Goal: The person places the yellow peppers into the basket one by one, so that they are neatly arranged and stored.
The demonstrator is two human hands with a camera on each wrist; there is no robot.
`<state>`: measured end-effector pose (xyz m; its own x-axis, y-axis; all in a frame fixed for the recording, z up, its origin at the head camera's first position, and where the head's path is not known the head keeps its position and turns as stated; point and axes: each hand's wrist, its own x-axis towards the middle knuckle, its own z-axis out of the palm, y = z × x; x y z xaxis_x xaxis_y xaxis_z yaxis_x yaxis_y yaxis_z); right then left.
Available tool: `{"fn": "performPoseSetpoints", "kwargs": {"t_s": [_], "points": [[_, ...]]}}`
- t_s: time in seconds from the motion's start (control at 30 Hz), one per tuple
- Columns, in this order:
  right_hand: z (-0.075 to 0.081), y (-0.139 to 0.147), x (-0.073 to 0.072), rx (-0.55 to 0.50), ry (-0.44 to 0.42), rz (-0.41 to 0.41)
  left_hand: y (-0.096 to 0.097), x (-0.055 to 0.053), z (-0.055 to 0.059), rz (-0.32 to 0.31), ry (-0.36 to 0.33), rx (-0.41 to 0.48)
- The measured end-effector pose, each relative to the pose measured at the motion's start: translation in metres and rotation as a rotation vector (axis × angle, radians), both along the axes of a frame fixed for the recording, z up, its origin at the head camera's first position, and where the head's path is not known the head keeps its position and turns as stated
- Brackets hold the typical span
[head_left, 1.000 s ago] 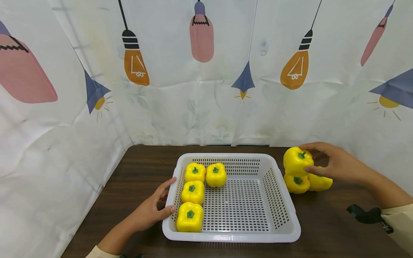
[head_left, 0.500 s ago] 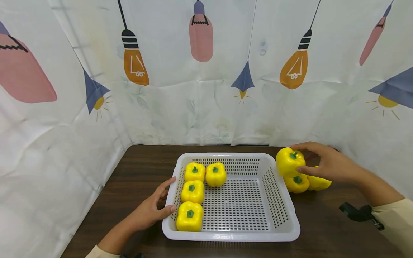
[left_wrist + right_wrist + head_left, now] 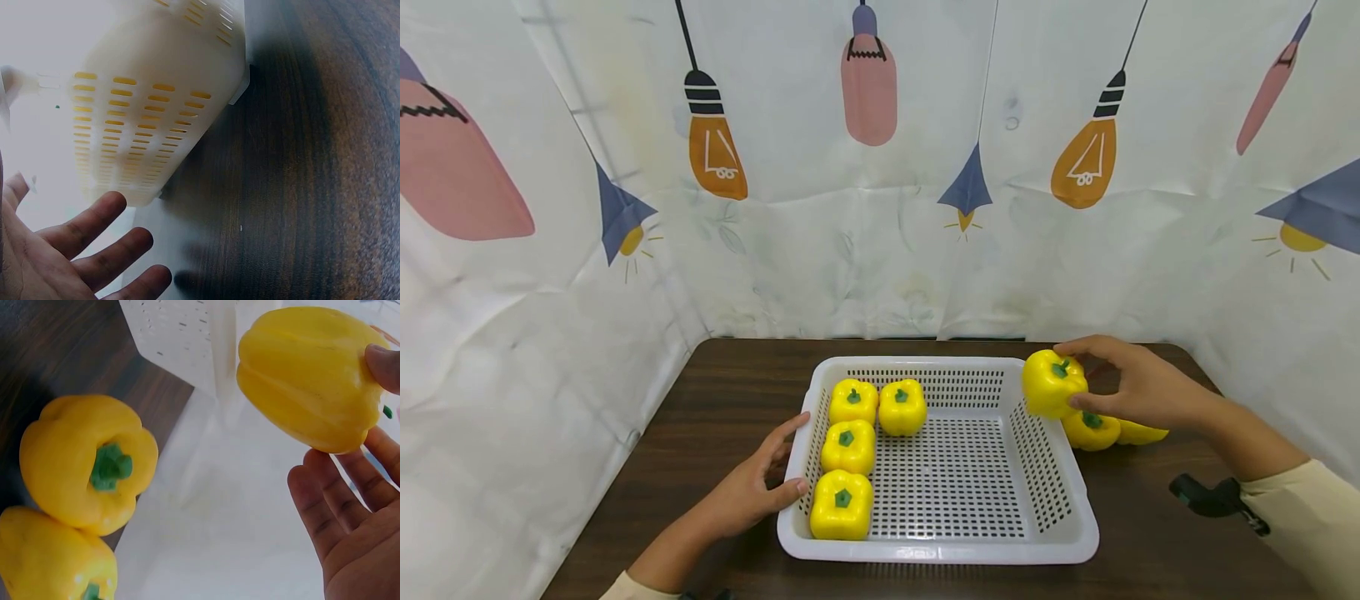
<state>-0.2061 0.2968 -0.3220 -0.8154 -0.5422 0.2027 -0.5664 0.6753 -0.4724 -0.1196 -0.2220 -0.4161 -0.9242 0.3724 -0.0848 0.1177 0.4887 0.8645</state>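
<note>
My right hand [image 3: 1138, 387] pinches a yellow bell pepper [image 3: 1049, 385] between thumb and fingertips, over the right rim of the white plastic basket [image 3: 940, 552]. In the right wrist view, this bell pepper [image 3: 306, 378] hangs clear of the table, its green stem towards the palm. Several more yellow bell peppers [image 3: 847, 447] sit inside the basket, lined along its left wall with one beside the back one. At the basket's left rim, my left hand [image 3: 748, 492] rests its thumb and index fingertip. The other left fingers [image 3: 119, 250] spread loosely outside the slotted wall.
Two yellow bell peppers, one [image 3: 90, 462] nearer the basket and another [image 3: 56, 556] beside it, lie on the dark wooden table [image 3: 1165, 517] right of the basket. A patterned white cloth [image 3: 865, 250] hangs behind the table and along its left side.
My right hand has carried the bell pepper leftward, from above the others on the right to the basket's right rim. The left hand and basket have stayed in place.
</note>
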Motion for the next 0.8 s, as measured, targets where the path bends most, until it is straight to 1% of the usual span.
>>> {"fn": "performPoseSetpoints", "kwargs": {"t_s": [0.27, 0.47, 0.63, 0.8], "points": [[-0.002, -0.013, 0.0, -0.001, -0.031, -0.009, 0.0, 0.0, -0.001, -0.001, -0.005, 0.003], [-0.001, -0.022, 0.0, -0.017, -0.059, 0.013, 0.0, 0.0, 0.0, -0.003, 0.001, -0.002], [-0.002, -0.028, 0.001, -0.015, -0.049, 0.034, 0.0, 0.0, 0.0, 0.007, -0.008, -0.009], [-0.005, -0.034, 0.002, -0.025, -0.057, 0.035, 0.0, 0.0, -0.001, 0.01, -0.017, -0.011]]}}
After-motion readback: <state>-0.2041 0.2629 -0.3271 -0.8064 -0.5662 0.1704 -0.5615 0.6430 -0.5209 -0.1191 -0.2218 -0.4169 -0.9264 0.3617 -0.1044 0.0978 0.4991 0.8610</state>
